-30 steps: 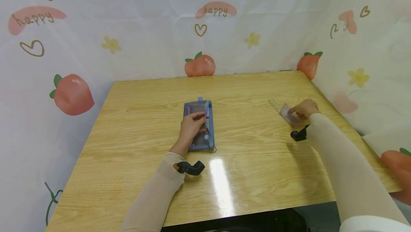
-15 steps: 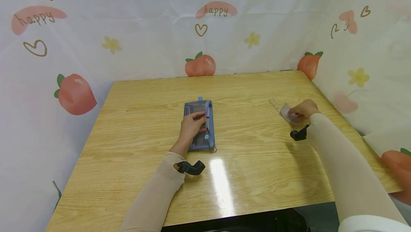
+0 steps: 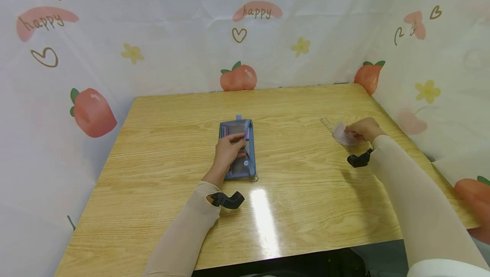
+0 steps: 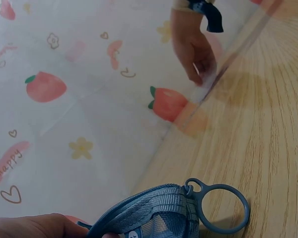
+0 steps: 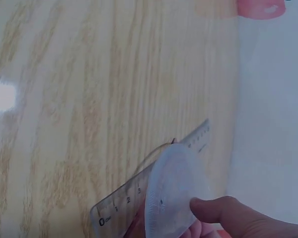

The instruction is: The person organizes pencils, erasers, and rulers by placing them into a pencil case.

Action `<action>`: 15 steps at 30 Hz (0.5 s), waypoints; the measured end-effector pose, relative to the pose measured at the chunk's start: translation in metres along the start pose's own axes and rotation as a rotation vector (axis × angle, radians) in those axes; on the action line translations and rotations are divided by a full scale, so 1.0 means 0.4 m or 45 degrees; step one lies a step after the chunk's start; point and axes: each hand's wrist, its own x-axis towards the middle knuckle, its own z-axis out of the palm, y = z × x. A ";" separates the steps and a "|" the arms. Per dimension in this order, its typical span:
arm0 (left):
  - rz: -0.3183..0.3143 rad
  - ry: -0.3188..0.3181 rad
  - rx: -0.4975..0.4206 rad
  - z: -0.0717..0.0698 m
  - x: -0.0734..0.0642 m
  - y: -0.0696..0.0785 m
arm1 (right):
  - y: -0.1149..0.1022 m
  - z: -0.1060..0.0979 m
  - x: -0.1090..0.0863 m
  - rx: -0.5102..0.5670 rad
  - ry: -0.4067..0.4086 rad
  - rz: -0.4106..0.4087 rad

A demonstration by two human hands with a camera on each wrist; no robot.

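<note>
A blue mesh pencil case (image 3: 241, 168) with a zipped edge lies at mid-table in the head view, pens showing dimly through it. My left hand (image 3: 226, 153) rests over it and pinches its raised upper edge, which stands apart from the lower layer. In the left wrist view, the pencil case's corner (image 4: 164, 210) carries a ring (image 4: 223, 208). On the right, my right hand (image 3: 365, 130) pinches a clear protractor (image 5: 171, 193) between thumb and fingers. The protractor is tilted over a clear ruler (image 5: 116, 201); whether the fingers also touch the ruler is hidden.
The wooden table (image 3: 291, 183) meets a patterned white sheet (image 3: 183, 38) at the back and sides. A bright glare strip (image 3: 264, 221) marks the near part of the tabletop. Black camera mounts (image 3: 227, 200) stick out from both wrists.
My right hand has shifted very slightly, and the protractor in it has turned so that more of its face shows. My left hand and the pencil case have stayed put.
</note>
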 end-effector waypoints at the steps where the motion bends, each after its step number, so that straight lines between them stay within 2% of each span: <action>1: 0.000 0.001 0.001 0.000 0.000 0.000 | -0.001 0.001 -0.003 0.030 -0.007 -0.016; 6: 0.000 0.007 0.003 0.000 0.002 -0.002 | -0.006 0.004 -0.015 0.157 -0.102 -0.055; 11: -0.001 0.007 0.003 0.000 0.005 -0.001 | -0.006 0.003 -0.014 0.236 -0.179 -0.029; 15: 0.002 0.007 0.003 0.000 0.008 0.001 | -0.007 0.004 -0.017 0.375 -0.226 0.023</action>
